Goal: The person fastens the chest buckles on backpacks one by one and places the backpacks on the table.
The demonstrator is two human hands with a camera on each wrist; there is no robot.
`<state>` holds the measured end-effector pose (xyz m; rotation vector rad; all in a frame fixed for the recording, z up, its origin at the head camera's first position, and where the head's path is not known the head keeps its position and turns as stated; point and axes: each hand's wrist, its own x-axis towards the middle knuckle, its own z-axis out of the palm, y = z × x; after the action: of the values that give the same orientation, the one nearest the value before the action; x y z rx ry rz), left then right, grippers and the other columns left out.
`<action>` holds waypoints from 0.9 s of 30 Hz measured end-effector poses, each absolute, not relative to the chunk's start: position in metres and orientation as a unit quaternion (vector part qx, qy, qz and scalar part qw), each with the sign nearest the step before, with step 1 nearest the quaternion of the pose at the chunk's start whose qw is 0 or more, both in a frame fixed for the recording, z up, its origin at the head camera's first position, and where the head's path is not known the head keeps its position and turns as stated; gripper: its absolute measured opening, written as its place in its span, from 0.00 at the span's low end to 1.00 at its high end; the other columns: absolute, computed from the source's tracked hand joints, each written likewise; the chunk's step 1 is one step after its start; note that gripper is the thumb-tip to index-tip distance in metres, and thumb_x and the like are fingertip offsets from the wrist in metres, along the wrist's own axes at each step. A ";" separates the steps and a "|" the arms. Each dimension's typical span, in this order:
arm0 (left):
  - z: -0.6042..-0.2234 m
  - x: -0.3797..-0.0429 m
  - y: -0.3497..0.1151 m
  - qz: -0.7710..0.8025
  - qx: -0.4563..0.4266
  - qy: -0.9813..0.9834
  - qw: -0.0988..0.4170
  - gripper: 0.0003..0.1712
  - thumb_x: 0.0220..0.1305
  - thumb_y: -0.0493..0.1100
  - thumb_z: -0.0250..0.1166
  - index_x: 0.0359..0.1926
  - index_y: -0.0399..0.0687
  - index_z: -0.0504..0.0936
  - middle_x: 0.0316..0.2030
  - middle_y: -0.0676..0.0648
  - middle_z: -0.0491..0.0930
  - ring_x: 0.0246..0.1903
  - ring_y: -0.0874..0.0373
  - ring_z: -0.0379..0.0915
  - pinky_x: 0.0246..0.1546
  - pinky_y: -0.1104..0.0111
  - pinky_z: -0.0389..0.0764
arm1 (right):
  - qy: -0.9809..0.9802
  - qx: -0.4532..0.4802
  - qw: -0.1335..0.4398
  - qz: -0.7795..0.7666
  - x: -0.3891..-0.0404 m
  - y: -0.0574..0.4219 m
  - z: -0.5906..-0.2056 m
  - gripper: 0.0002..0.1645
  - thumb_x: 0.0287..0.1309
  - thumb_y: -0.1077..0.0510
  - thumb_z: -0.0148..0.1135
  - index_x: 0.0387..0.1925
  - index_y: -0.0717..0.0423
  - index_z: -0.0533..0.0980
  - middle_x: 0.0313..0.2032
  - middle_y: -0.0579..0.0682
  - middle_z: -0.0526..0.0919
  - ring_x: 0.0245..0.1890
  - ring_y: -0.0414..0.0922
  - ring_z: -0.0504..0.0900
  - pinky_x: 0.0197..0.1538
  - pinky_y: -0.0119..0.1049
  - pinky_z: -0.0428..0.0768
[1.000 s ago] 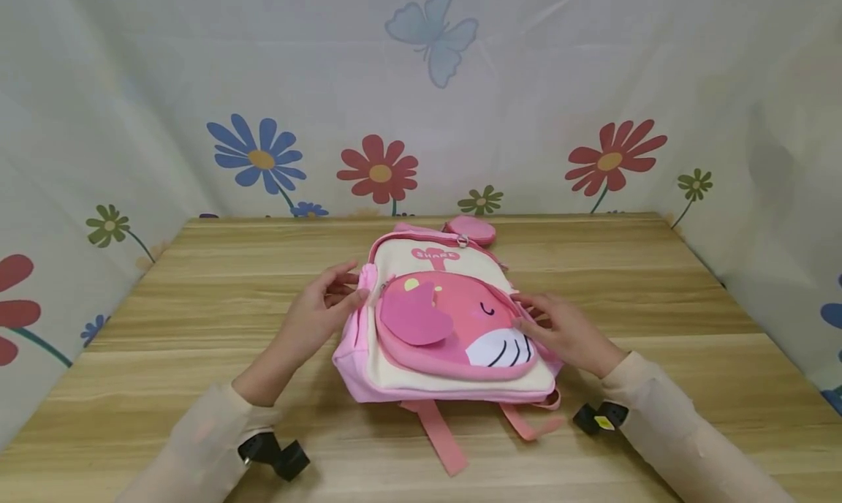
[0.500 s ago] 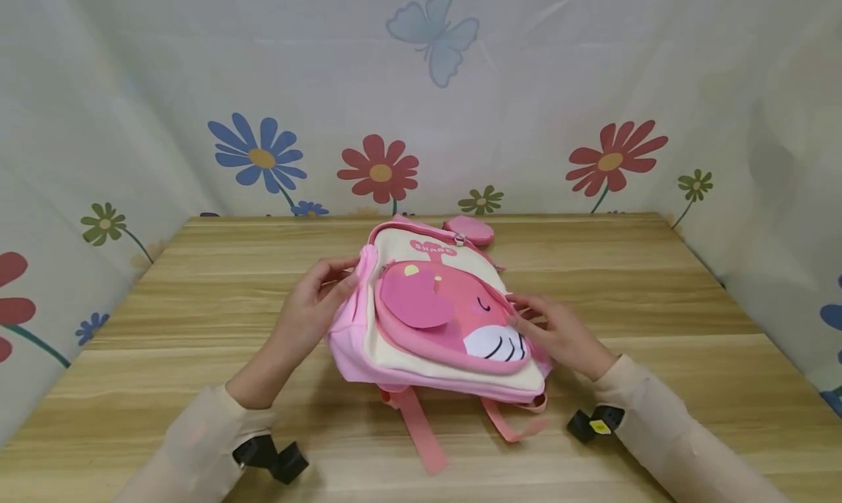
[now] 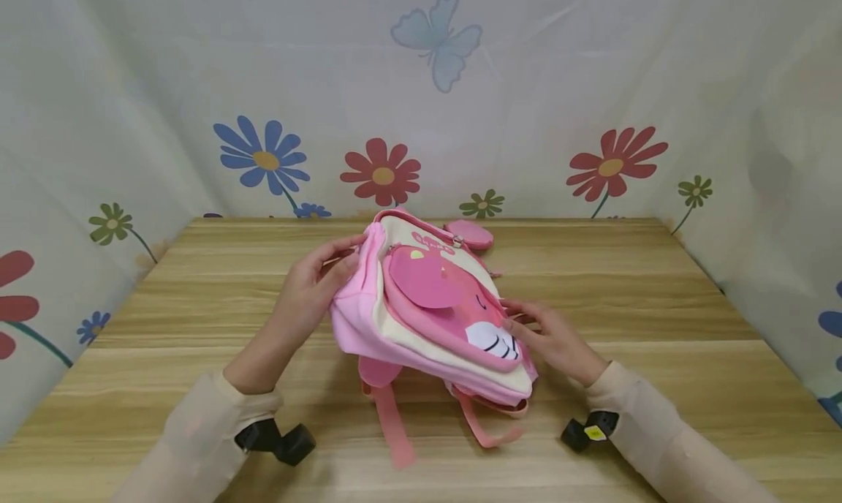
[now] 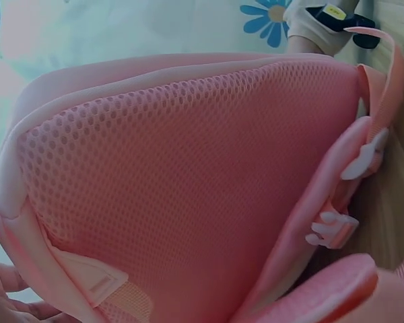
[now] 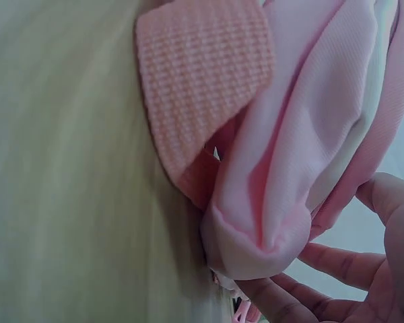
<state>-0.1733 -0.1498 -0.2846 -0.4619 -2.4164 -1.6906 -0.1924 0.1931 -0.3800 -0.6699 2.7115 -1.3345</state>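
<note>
A pink and cream child's backpack [image 3: 427, 298] with a whale-like face on its front pocket is tilted, its left side raised off the wooden table. My left hand [image 3: 308, 287] grips that raised side, thumb towards the front and fingers behind. At the lower right side, my right hand [image 3: 555, 338] holds the backpack's edge, with the thumb at the front pocket's rim and the fingers against the side pocket [image 5: 283, 202]. The pink mesh back panel [image 4: 182, 175] faces the left wrist camera, with a white buckle [image 4: 333, 227] on a strap beside it.
Two salmon webbing straps, such as the left one [image 3: 392, 426], hang from the backpack's base onto the wooden table [image 3: 658, 415]. A small pink pouch [image 3: 470, 234] lies behind it. A flowered curtain [image 3: 526, 108] borders the table's back and sides.
The left side of the backpack has risen and the bag has turned over towards the right. My left hand has gone up with it; my right hand has shifted slightly left.
</note>
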 end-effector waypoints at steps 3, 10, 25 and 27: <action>-0.279 -0.173 -0.148 -0.566 -0.167 -0.803 0.084 0.25 0.70 0.45 0.53 0.64 0.40 0.71 0.63 0.41 0.72 0.60 0.48 0.70 0.49 0.83 0.75 | 0.871 -0.221 0.022 -0.439 -0.191 0.191 -0.380 0.27 0.67 0.53 0.55 0.63 0.62 0.70 0.55 0.62 0.78 0.49 0.53 0.80 0.50 0.41 0.79; -0.272 -0.171 -0.140 -0.576 -0.186 -0.789 0.109 0.24 0.69 0.43 0.52 0.64 0.39 0.70 0.64 0.41 0.70 0.61 0.49 0.68 0.52 0.84 0.73 | 0.861 -0.221 0.026 -0.457 -0.190 0.186 -0.380 0.27 0.67 0.53 0.55 0.63 0.61 0.69 0.54 0.61 0.79 0.50 0.53 0.79 0.50 0.41 0.78; -0.262 -0.170 -0.131 -0.588 -0.221 -0.763 0.151 0.25 0.64 0.41 0.53 0.61 0.38 0.72 0.62 0.42 0.70 0.60 0.55 0.67 0.54 0.82 0.73 | 0.845 -0.209 0.040 -0.490 -0.187 0.167 -0.381 0.31 0.67 0.54 0.55 0.66 0.65 0.64 0.53 0.65 0.78 0.52 0.55 0.78 0.50 0.36 0.79; -0.263 -0.170 -0.131 -0.588 -0.241 -0.755 0.162 0.25 0.65 0.45 0.55 0.60 0.36 0.72 0.62 0.40 0.69 0.61 0.55 0.65 0.56 0.82 0.72 | 0.844 -0.213 0.040 -0.490 -0.187 0.165 -0.381 0.31 0.67 0.54 0.55 0.66 0.65 0.64 0.53 0.65 0.78 0.52 0.56 0.79 0.50 0.35 0.79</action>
<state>-0.1702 -0.1308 -0.2626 -0.6888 -2.1551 -1.6782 -0.1866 0.1652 -0.3809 -0.6516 2.5861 -1.5022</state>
